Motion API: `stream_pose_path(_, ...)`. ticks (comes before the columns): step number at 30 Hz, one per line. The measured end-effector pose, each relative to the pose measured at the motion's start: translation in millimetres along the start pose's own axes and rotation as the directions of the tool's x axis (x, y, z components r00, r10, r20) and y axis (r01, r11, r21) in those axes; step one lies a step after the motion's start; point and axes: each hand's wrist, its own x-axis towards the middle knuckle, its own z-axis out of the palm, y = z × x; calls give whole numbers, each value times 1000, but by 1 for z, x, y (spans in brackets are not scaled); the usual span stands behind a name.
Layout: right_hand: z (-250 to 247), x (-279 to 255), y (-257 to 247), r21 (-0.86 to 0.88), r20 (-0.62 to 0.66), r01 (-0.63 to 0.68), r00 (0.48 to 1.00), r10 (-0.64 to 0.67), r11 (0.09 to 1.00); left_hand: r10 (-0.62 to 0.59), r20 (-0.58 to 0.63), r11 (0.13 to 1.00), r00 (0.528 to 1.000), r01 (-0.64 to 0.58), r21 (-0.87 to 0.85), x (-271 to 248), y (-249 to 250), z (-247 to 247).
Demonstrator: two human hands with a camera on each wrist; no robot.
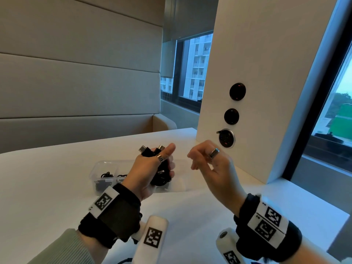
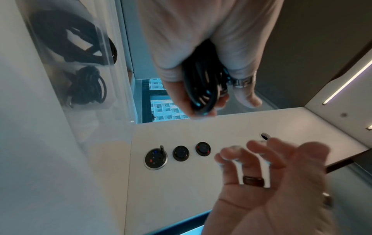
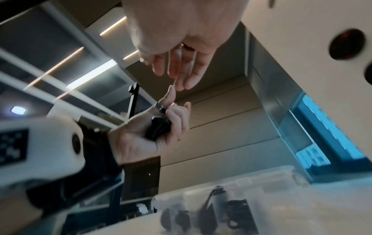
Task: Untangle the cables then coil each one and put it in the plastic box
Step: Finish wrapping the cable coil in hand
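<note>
Centrally, above a white table (image 1: 57, 178), the left hand (image 1: 150, 172) grips a coiled black cable (image 1: 162, 174), its fingers curled round the bundle and its thumb raised; two connector plugs (image 1: 150, 149) stick up above the fist. From the left wrist view the loops of the same coiled black cable (image 2: 203, 89) show between the curled fingers (image 2: 175, 92) and the thumb, which carries a ring. To its right the right hand (image 1: 211, 168) hovers a short way from the left, apart from the cable, holding nothing; its fingers are loosely bent and spread, and one wears a dark ring (image 1: 214, 153). The right wrist view shows these fingers (image 3: 187, 71) hanging relaxed over the left hand (image 3: 149, 135). Behind and below the left hand a clear plastic box (image 1: 99, 168) rests on the table, partly hidden by that hand; dark coiled cables (image 1: 107, 175) already lie in it, seen in separate compartments in the left wrist view (image 2: 86, 85). At the right, a white panel (image 1: 257, 73) carries three round dark fittings (image 1: 231, 116) set one above another, and windows (image 1: 196, 69) stand beyond.
</note>
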Motion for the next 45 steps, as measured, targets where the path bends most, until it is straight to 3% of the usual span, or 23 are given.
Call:
stream_pose_path(3,6,0,4,99,125,-298,950,286,949,-15,8,998,1000,15,61,-1,-2,1)
stream_pose_path(7,10,14,0,153,248,-506,851,463,849,-15,8,979,1000,13,203,0,-10,3)
stream_pose_path(12,9,34,-7,-155,498,-484,714,492,861,42,69,895,997,-68,441,-2,-16,4)
stream_pose_path(15,8,35,-2,-266,544,-432,671,504,862,48,66,853,997,-76,516,-1,-20,2)
stream_pose_path(18,5,35,4,-242,533,-461,672,515,853,39,68,839,997,-69,539,1,-23,-1)
stream_pose_path(22,1,31,16,-147,507,-501,702,499,853,-66,77,918,995,30,395,5,-30,-6)
stream_pose_path(26,6,28,16,-106,503,-492,724,473,864,-63,164,898,985,-16,439,9,-25,-4)
stream_pose_path(30,9,26,15,-141,496,-435,747,444,889,-58,118,876,991,-6,482,12,-28,-2)
stream_pose_path(32,9,27,15,-183,498,-418,741,450,890,-102,133,899,986,34,437,12,-31,-5)
stream_pose_path(35,9,29,18,-220,500,-402,736,457,889,-216,255,951,942,144,274,9,-26,-13)
stream_pose_path(38,9,30,18,-267,513,-331,746,424,905,-319,359,947,877,313,77,5,-22,-18)
stream_pose_path(42,14,30,15,-354,549,-127,774,316,927,-401,251,910,881,414,-2,7,-24,-15)
stream_pose_path(45,14,30,16,-353,576,-73,769,278,933,-417,244,899,875,437,-32,6,-22,-15)
